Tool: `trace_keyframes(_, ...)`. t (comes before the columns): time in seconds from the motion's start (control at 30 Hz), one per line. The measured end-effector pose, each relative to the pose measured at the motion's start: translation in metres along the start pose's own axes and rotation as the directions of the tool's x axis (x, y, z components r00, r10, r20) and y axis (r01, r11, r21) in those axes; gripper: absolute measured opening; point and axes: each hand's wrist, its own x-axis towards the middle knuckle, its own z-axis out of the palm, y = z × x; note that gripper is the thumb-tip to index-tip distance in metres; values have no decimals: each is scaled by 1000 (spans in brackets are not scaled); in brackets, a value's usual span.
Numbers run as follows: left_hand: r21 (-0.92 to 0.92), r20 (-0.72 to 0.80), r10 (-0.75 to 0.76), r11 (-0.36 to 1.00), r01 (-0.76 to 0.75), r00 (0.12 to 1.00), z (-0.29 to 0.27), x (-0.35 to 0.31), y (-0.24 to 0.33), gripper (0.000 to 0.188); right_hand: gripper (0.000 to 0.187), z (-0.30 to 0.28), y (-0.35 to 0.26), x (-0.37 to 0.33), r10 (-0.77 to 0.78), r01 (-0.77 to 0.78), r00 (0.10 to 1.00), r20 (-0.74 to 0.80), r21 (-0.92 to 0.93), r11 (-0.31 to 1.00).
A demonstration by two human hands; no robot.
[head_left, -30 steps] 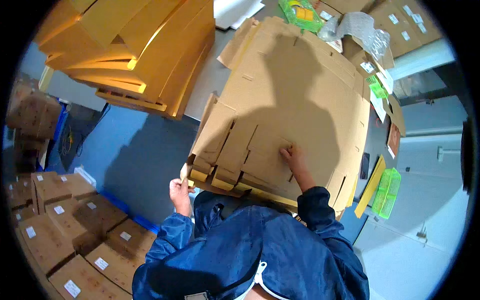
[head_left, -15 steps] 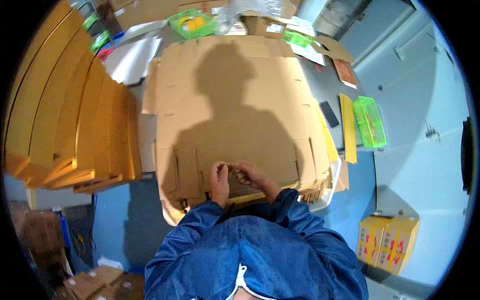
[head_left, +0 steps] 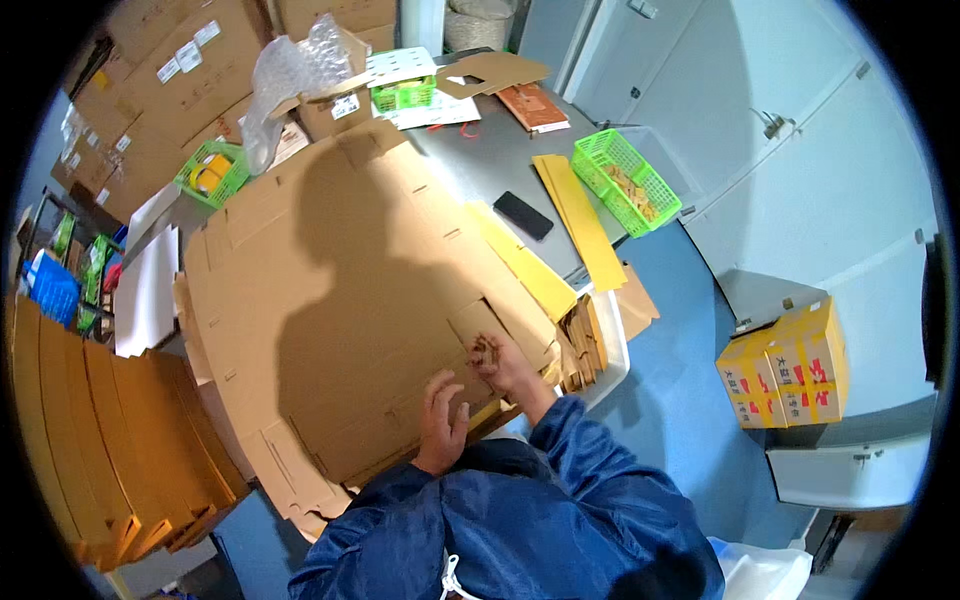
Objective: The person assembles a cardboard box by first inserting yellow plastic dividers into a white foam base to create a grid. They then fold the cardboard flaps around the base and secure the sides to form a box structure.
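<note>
My right hand (head_left: 505, 368) is turned up over the near right part of a large flat cardboard sheet (head_left: 400, 280). Its fingers curl around several small brown pieces (head_left: 486, 352), too small to name. Beside it, to the left and nearer my body, my left hand (head_left: 440, 425) is raised above the sheet with its fingers apart. Nothing shows in that hand. The sheet has slots and cut flaps along its edges, and a shadow of my head and shoulders falls across it.
On the grey table (head_left: 455, 150) lie a black phone (head_left: 524, 215), yellow strips (head_left: 578, 220) and a green basket (head_left: 627, 180) of small tan pieces. Tall folded cardboard (head_left: 110, 440) stands at left. A taped carton (head_left: 785, 370) sits by the grey cabinets (head_left: 800, 130) at right.
My view has swung to the right. My hands, close together before, are now apart; the right one has turned palm up with the brown pieces showing, and the left one has opened.
</note>
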Motion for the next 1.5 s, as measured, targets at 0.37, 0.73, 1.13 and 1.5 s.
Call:
trace_keyframes(0.37,-90,47,-348,932,351,936,13,12,-14,19,40,-81,-489,-93,-926,474,166,-340,-796,377)
trace_keyframes(0.73,388,-749,-282,547,742,600,-228,-102,-167,30,30,-81,-236,107,-513,156,812,277,-951,-266)
trace_keyframes(1.13,191,-731,-668,-4,982,139,-291,-130,-279,65,34,11,-161,144,-461,-175,885,61,-875,-452)
trace_keyframes(1.5,-177,-323,-915,309,935,241,-352,-83,-146,36,32,32,-197,75,-303,-24,953,-25,-1000,5)
